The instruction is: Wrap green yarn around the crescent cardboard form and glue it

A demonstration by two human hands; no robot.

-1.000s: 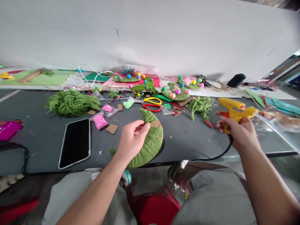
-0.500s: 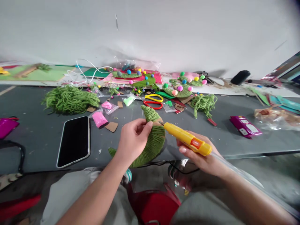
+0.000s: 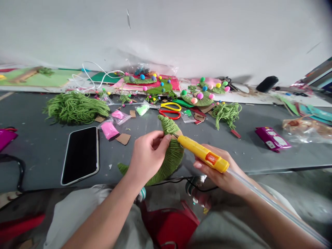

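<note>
My left hand [image 3: 150, 154] pinches a crescent-shaped piece wrapped in green yarn [image 3: 172, 157] at the table's front edge. Near its upper tip a strip of bare cardboard [image 3: 178, 133] shows between the wrapped parts. My right hand [image 3: 218, 167] is closed around a yellow glue gun [image 3: 203, 152], with a clear glue stick [image 3: 259, 193] trailing from its back along my forearm. The gun's nozzle is at the bare strip, close to my left fingertips. Whether it touches the cardboard I cannot tell. Part of the crescent lies hidden behind my left hand and wrist.
On the grey table [image 3: 249, 141] lie a phone [image 3: 81, 155], a green yarn bundle [image 3: 76, 109], a smaller yarn heap [image 3: 226, 115], scissors with red and yellow handles [image 3: 169, 114] and a purple packet [image 3: 273, 139]. Finished pieces with coloured pompoms [image 3: 198, 100] rest behind.
My right hand has brought the glue gun slightly left, so its nozzle sits closer to the bare cardboard strip. My left hand keeps its pinch on the crescent. The view has shifted slightly.
</note>
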